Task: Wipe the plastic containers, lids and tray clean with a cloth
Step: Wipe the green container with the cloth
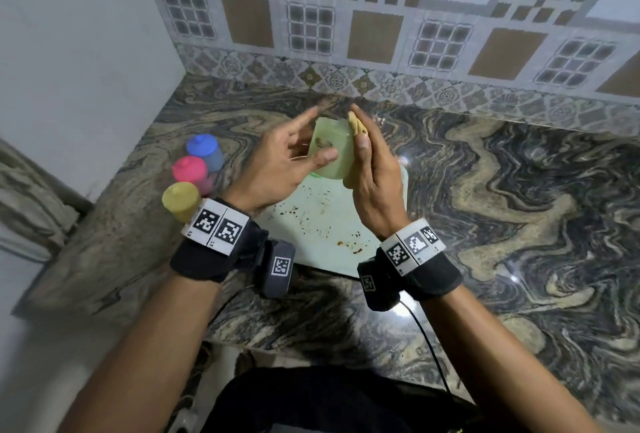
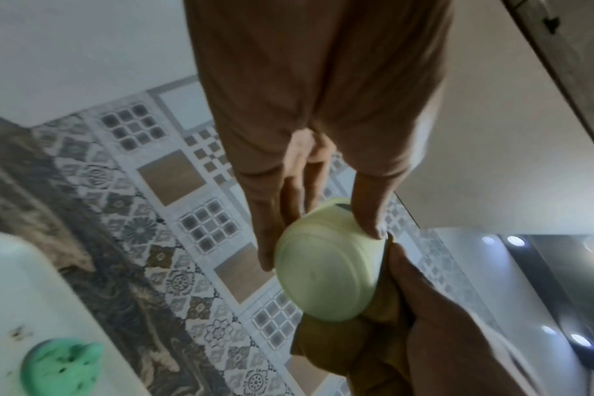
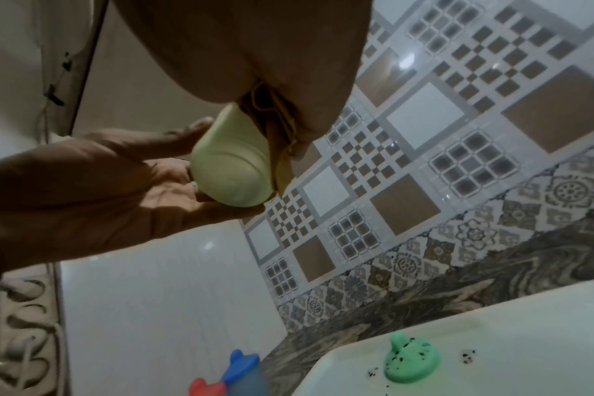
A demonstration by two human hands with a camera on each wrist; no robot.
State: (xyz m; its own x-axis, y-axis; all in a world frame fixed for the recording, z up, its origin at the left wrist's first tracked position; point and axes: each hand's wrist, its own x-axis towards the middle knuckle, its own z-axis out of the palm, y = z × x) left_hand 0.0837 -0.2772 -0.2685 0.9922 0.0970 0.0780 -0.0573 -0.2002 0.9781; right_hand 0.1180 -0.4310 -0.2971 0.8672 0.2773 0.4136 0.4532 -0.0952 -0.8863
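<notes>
Fingers (image 1: 323, 155) gripping container (image 1: 329, 147) (marble counter (image 1: 485, 190))

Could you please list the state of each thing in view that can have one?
Green container: lidless, lifted, held by left hand, spot on its wall.
Cloth: pressed to the container by right hand.
Green lid: off, on the tray, speckled with dirt.
Tray: on the counter, stained.
Blue container: lidded, upright.
Pink container: lidded, upright.
Yellow container: lidded, upright.
</notes>
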